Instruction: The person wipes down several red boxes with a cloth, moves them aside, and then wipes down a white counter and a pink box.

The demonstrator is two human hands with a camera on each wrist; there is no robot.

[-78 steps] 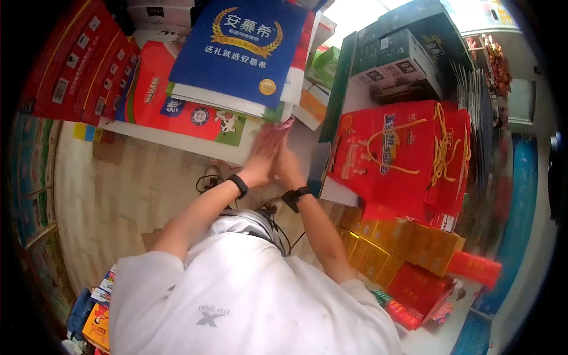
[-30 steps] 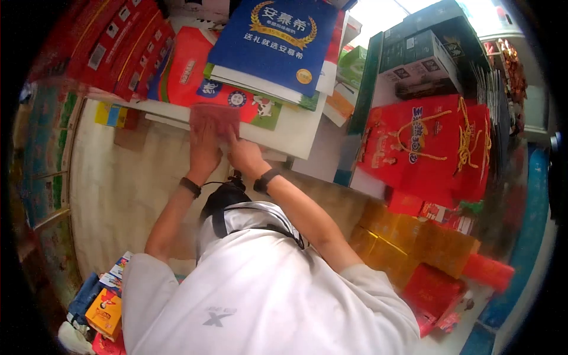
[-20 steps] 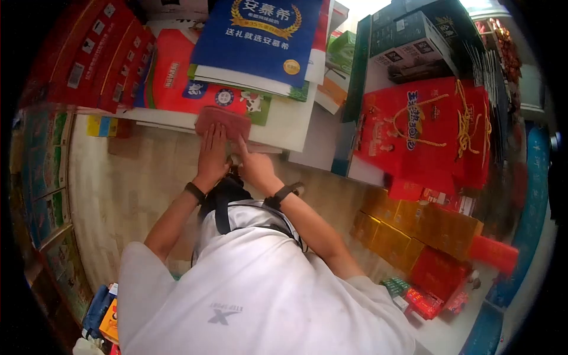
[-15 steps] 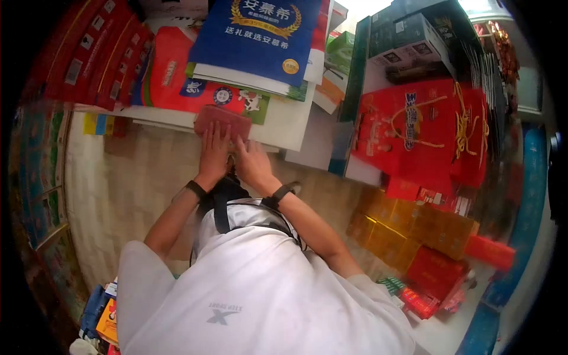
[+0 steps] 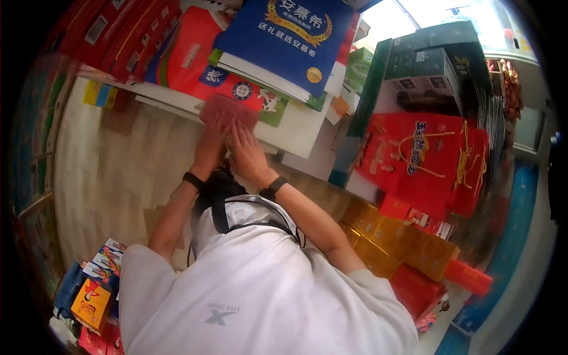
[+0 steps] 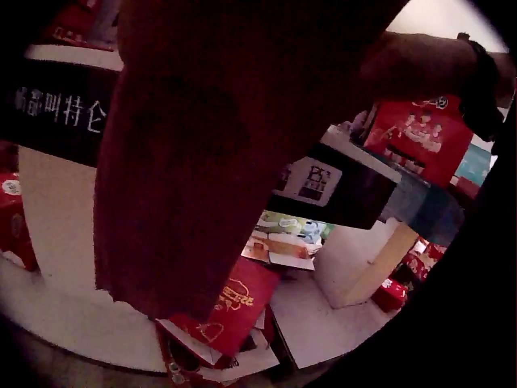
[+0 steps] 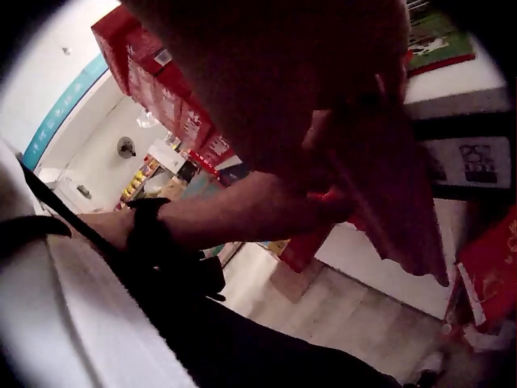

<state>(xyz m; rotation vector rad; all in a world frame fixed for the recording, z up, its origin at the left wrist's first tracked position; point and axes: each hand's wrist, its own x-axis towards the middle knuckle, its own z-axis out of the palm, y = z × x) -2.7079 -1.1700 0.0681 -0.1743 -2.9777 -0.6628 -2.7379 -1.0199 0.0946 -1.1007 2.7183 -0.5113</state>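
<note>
A dark pink cloth (image 5: 229, 112) is held at the front edge of the white counter, below a flat red and green bag with a cow on it. My left hand (image 5: 211, 142) holds the cloth's near edge, its fingers lying over the top. Beside it my right hand (image 5: 248, 155) grips the same edge further right; its thumb is hidden from above. In the left wrist view the cloth (image 6: 182, 202) hangs down in a broad, dark sheet. The right wrist view shows the cloth's wavy lower end (image 7: 396, 206) hanging in front of the counter.
A blue bag (image 5: 284, 44) lies on the white counter (image 5: 299, 133). Red boxes (image 5: 121, 35) stack at the left. Red bags with yellow cords (image 5: 414, 154) and gold boxes (image 5: 408, 236) stand at the right. Colourful packets (image 5: 94, 302) are behind at lower left.
The cloth, first squeezed narrow between both palms near the counter's right end, has moved left and now lies wider under the fingers. My right index finger, pointing alone earlier, now has the other fingers alongside.
</note>
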